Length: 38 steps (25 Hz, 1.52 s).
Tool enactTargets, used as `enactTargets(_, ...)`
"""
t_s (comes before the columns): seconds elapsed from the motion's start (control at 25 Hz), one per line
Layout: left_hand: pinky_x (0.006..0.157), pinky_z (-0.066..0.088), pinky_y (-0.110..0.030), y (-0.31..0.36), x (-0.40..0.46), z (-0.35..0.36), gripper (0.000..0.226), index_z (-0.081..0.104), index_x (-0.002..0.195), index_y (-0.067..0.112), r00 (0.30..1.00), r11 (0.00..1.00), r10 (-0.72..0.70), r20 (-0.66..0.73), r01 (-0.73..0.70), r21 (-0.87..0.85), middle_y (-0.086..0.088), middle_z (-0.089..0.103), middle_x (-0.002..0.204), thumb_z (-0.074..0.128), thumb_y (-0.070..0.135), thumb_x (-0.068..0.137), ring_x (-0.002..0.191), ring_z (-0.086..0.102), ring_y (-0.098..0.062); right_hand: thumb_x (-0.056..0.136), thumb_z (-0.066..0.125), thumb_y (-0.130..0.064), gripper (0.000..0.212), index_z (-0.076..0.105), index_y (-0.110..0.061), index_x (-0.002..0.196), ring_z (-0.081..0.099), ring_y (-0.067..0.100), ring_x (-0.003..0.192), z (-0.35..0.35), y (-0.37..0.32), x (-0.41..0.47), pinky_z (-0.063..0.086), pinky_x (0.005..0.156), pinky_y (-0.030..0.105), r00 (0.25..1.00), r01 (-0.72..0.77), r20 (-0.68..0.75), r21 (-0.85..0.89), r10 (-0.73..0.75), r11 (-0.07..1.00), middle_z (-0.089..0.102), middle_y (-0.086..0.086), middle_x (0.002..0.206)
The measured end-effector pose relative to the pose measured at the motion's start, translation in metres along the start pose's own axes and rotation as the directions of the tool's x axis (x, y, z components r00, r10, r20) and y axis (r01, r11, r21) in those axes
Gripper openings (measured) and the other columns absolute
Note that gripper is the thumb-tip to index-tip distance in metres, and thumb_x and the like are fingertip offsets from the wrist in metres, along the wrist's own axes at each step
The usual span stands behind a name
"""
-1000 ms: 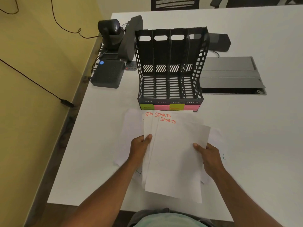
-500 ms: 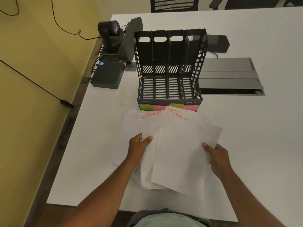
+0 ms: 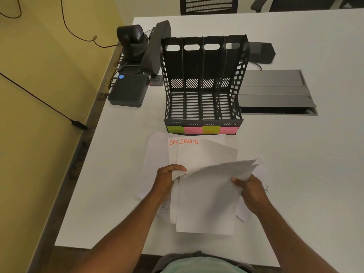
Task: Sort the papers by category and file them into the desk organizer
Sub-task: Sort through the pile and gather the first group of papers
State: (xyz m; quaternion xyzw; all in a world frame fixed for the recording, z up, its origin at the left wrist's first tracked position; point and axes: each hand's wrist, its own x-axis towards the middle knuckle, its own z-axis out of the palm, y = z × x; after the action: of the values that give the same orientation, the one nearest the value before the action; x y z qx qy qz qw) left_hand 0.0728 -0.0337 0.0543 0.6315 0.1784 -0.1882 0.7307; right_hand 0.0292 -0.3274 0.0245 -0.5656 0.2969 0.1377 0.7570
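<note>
A black mesh desk organizer (image 3: 203, 79) with several slots stands on the white table (image 3: 295, 174), with green and pink sticky labels (image 3: 201, 130) along its front. Just in front of it I hold a fanned stack of white papers (image 3: 204, 198); the rear sheets read "SPORTS" (image 3: 184, 142) in orange. My left hand (image 3: 167, 180) pinches the stack's left edge. My right hand (image 3: 250, 191) grips the right edge, and the front sheets curl over toward me, hiding their headings. More papers (image 3: 155, 152) lie flat underneath.
A dark webcam and speaker unit (image 3: 137, 46) and a black box (image 3: 128, 89) sit at the table's back left. A grey flap panel (image 3: 273, 91) is set into the table right of the organizer. The table's left edge borders a yellow wall with cables.
The front sheets, earlier flat and fanned with their SPORTS headings showing, now bend over toward me at the top. My right hand has shifted slightly right and down.
</note>
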Motion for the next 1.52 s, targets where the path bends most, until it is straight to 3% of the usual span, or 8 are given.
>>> enactTargets(0.32,0.104,0.046,-0.054,0.002,0.002,0.005,0.076,0.022,0.151,0.038,0.983,0.983,-0.175,-0.050,0.177,0.049,0.008,0.049,0.137,0.060,0.053,0.088,0.124,0.053,-0.024,0.082,0.079,-0.028,0.032,0.073,-0.007,0.105,0.075,0.035,0.090,0.020,-0.017,0.005,0.060,0.084,0.050,0.993,-0.091,-0.095,-0.170,0.075,0.981,0.078,0.013,0.099)
enactTargets(0.44,0.091,0.056,-0.043,-0.001,0.001,0.006,0.059,0.046,0.141,0.022,0.984,0.972,-0.173,0.044,0.163,0.171,0.001,0.067,0.125,0.071,0.017,0.087,0.112,0.065,-0.025,0.081,0.079,-0.037,0.038,0.073,-0.011,0.109,0.075,0.033,0.092,0.027,-0.024,0.003,0.060,0.086,0.050,0.994,-0.108,-0.035,-0.206,0.103,0.972,0.079,0.009,0.101)
enactTargets(0.6,0.070,0.060,-0.039,0.005,-0.004,0.001,0.041,0.066,0.117,0.017,0.972,0.966,-0.225,0.066,0.231,-0.118,-0.008,0.075,0.109,0.060,-0.008,0.086,0.095,0.073,-0.028,0.085,0.076,-0.024,0.034,0.069,-0.013,0.116,0.073,0.029,0.102,0.029,-0.029,-0.002,0.057,0.091,0.047,0.981,-0.134,0.123,-0.142,0.152,0.981,0.076,0.008,0.112)
enactTargets(0.72,0.077,0.060,-0.045,0.023,-0.009,0.008,0.054,0.064,0.118,0.016,0.994,0.989,-0.106,-0.033,0.102,-0.107,-0.010,0.075,0.106,0.057,-0.021,0.078,0.102,0.069,-0.035,0.086,0.071,-0.014,0.027,0.072,-0.019,0.113,0.075,0.024,0.096,0.036,-0.041,-0.009,0.060,0.086,0.044,0.990,0.087,0.131,-0.316,-0.047,0.945,0.077,0.005,0.109)
enactTargets(0.96,0.072,0.058,-0.019,0.043,-0.025,0.022,0.052,0.058,0.108,0.040,0.928,0.934,0.334,-0.165,-0.303,0.187,0.010,0.066,0.105,0.071,-0.004,0.082,0.099,0.066,-0.010,0.085,0.074,-0.002,0.034,0.066,-0.034,0.095,0.067,-0.007,0.077,0.054,-0.060,-0.018,0.051,0.064,0.007,0.894,0.444,0.094,-0.323,-0.438,0.836,0.073,-0.026,0.084)
enactTargets(1.16,0.069,0.058,-0.022,0.013,-0.024,0.019,0.048,0.061,0.103,0.035,0.974,0.972,0.161,-0.159,-0.128,0.199,0.003,0.070,0.102,0.072,-0.005,0.080,0.100,0.067,-0.018,0.082,0.073,0.005,0.032,0.068,-0.020,0.101,0.068,0.020,0.087,0.059,-0.033,-0.017,0.053,0.064,0.015,0.951,0.307,0.069,-0.317,-0.301,0.897,0.073,-0.005,0.091)
enactTargets(1.4,0.059,0.057,-0.021,0.009,-0.008,0.018,0.027,0.070,0.098,0.027,0.969,0.982,0.098,-0.229,-0.056,0.183,0.008,0.076,0.081,0.076,0.007,0.080,0.079,0.071,-0.015,0.087,0.076,-0.021,0.017,0.069,-0.030,0.100,0.070,0.006,0.086,0.077,-0.041,-0.020,0.052,0.059,0.011,0.966,0.247,0.020,-0.369,-0.258,0.896,0.073,-0.010,0.093)
enactTargets(1.52,0.062,0.055,-0.019,0.043,0.013,0.017,0.025,0.068,0.088,0.027,0.965,0.981,0.110,-0.239,-0.067,0.182,0.010,0.075,0.086,0.077,0.006,0.079,0.088,0.071,-0.023,0.090,0.068,-0.040,0.012,0.070,-0.028,0.093,0.070,0.008,0.075,0.076,-0.074,-0.025,0.049,0.055,0.010,0.945,0.317,0.140,-0.627,-0.297,0.712,0.071,-0.012,0.082)
